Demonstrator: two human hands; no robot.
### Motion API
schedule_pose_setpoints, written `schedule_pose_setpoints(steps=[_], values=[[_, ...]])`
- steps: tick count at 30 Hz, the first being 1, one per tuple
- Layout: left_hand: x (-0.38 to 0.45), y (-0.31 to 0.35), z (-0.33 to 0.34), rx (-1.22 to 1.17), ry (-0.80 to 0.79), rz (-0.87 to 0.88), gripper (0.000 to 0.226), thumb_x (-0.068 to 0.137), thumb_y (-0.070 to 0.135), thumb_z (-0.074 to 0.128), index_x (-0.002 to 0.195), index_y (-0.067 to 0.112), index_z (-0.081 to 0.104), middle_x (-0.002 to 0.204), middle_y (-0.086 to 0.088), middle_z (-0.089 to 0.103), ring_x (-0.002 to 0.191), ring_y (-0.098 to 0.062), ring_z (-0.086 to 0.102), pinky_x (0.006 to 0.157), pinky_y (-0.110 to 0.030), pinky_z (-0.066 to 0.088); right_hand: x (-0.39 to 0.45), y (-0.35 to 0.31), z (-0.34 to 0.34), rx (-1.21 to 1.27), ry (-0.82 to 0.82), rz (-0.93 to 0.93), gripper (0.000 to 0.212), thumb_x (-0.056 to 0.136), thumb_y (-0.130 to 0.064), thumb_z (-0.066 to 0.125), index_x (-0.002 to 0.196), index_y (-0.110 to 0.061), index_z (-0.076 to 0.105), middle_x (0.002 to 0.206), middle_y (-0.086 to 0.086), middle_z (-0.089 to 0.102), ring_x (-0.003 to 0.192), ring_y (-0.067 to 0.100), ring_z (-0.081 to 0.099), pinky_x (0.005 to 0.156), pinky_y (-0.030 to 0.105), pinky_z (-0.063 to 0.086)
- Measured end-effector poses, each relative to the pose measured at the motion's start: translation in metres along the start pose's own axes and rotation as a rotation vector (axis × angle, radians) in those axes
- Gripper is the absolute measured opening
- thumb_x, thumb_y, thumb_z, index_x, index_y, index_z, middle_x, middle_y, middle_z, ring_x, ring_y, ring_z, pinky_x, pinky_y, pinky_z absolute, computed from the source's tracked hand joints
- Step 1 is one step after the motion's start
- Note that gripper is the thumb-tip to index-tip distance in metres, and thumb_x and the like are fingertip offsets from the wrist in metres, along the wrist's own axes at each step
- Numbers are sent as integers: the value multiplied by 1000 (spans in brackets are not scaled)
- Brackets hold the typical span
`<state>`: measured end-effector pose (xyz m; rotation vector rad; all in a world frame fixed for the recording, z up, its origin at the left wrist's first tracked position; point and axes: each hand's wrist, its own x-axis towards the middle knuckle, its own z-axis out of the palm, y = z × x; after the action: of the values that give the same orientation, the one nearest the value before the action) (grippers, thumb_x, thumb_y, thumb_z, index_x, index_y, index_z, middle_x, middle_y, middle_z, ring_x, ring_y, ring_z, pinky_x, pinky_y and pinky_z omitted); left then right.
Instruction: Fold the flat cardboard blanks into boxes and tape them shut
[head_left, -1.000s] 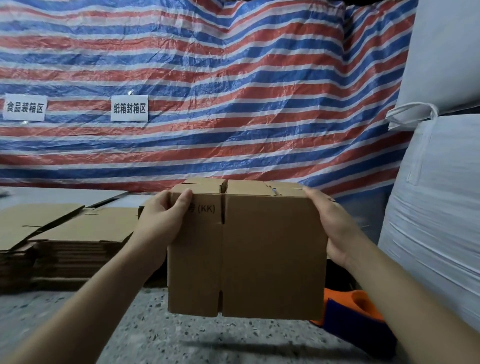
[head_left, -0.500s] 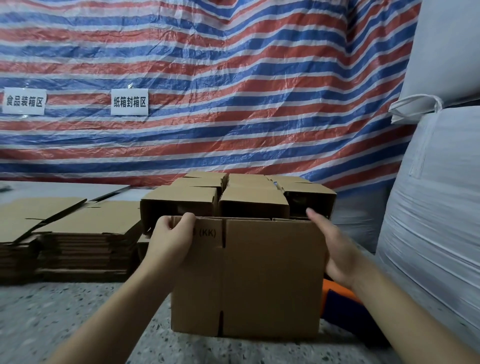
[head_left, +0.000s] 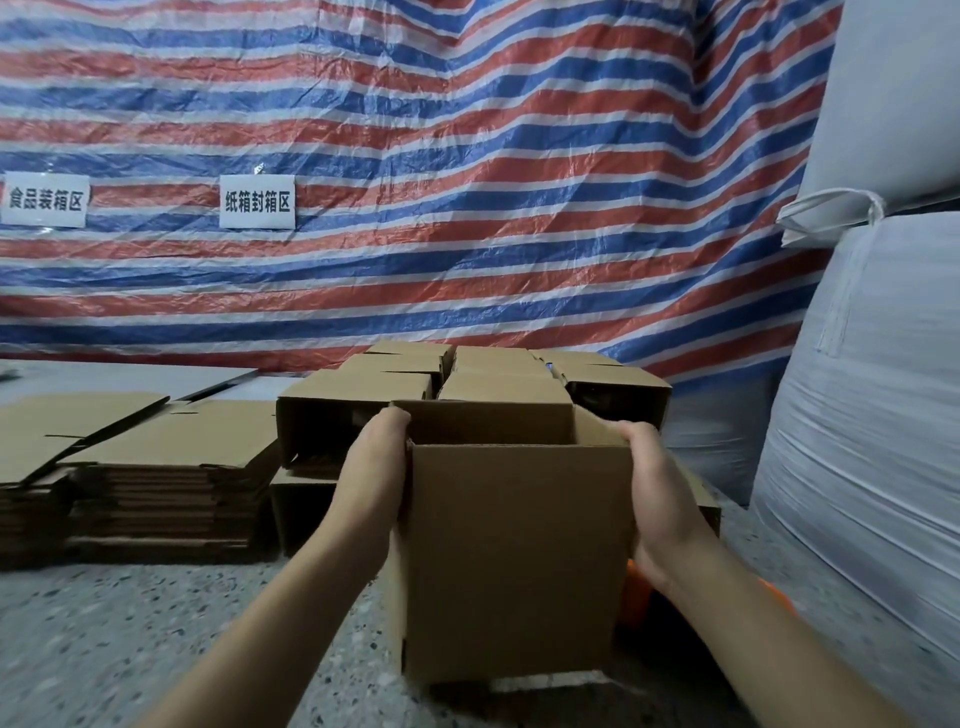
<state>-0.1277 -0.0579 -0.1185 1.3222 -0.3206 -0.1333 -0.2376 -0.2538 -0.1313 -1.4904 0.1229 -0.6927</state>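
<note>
I see box upright on floor, open top toward me; left hand and right hand clasp its opposite side walls, I judge to keep it square; flat blanks stacked at left, near for next fold; formed boxes grouped behind.

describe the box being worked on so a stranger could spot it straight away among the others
Start at the red, white and blue striped tarp and drop to the cluster of brown cardboard boxes on the speckled floor. Nearest the camera stands the open-topped brown cardboard box. It alone is gripped on both sides, by the left hand and right hand.
</note>
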Motion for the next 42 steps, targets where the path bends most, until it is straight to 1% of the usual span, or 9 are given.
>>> schedule_pose_setpoints(steps=[3, 6, 11, 16, 22, 26, 33, 38, 42], values=[[-2, 6, -4, -105, -167, -176, 37, 88, 46, 46, 92, 14, 64, 63, -6, 68, 52, -17, 66, 52, -30, 55, -7, 0, 17, -45, 90, -65, 60, 89, -57, 32, 113, -15, 66, 105, 20, 69, 105, 35, 65, 95, 55, 54], [-1, -2, -9, -103, -209, -182, 37, 91, 42, 43, 86, 11, 64, 59, -5, 65, 48, -15, 63, 46, -24, 51, -12, 11, 22, -48, 91, 20, 74, 83, -64, 32, 138, -19, 53, 135, 15, 59, 127, 32, 54, 108, 59, 43], [0, -8, -10, -140, -214, -205, 43, 90, 46, 44, 90, 9, 67, 64, -8, 68, 51, -18, 65, 47, -25, 52, -9, 16, 1, 216, 96, 186, 61, 102, -57, 31, 75, -32, 80, 83, 6, 78, 72, 15, 76, 53, 32, 57], [-1, -8, -10, -156, -197, -168, 47, 91, 47, 43, 77, 12, 72, 65, -8, 68, 52, -18, 65, 48, -26, 53, -4, 23, -3, 180, 70, 235, 61, 102, -55, 34, 81, -26, 82, 88, 11, 77, 74, 20, 76, 72, 37, 51], [-8, -8, -13, -236, -213, -149, 65, 97, 59, 35, 66, 21, 79, 67, -8, 71, 55, -18, 68, 45, -24, 52, -2, 21, 7, 296, 23, 235, 67, 100, -59, 34, 73, -20, 82, 68, 8, 73, 59, 19, 72, 47, 28, 54], [-12, -12, -10, -134, -226, -40, 47, 100, 37, 46, 67, 23, 77, 71, -8, 70, 56, -17, 67, 47, -26, 53, -8, 27, 9, 343, 90, 277, 63, 95, -55, 41, 65, -16, 80, 61, 10, 70, 49, 21, 68, 42, 27, 52], [-12, -13, -13, -201, -227, -101, 39, 98, 36, 51, 82, 11, 75, 71, -10, 68, 59, -20, 66, 49, -28, 53, -9, 35, 10, 364, 147, 302, 70, 98, -57, 39, 55, -16, 77, 57, 9, 67, 43, 21, 64, 40, 26, 51], [-12, -15, -13, -212, -272, -131, 17, 95, 14, 56, 106, 15, 69, 72, -12, 70, 53, -19, 66, 43, -27, 53, -9, 35, 10, 354, 134, 236, 60, 98, -55, 40, 77, -14, 79, 67, 12, 72, 52, 24, 69, 43, 29, 53], [-7, -20, -18, -146, -148, -116, 44, 90, 1, 60, 123, 28, 50, 94, -14, 71, 57, -22, 66, 43, -30, 54, -9, 37, 10, 355, 121, 207, 58, 99, -55, 40, 82, -16, 79, 71, 13, 73, 57, 24, 71, 45, 30, 54]])
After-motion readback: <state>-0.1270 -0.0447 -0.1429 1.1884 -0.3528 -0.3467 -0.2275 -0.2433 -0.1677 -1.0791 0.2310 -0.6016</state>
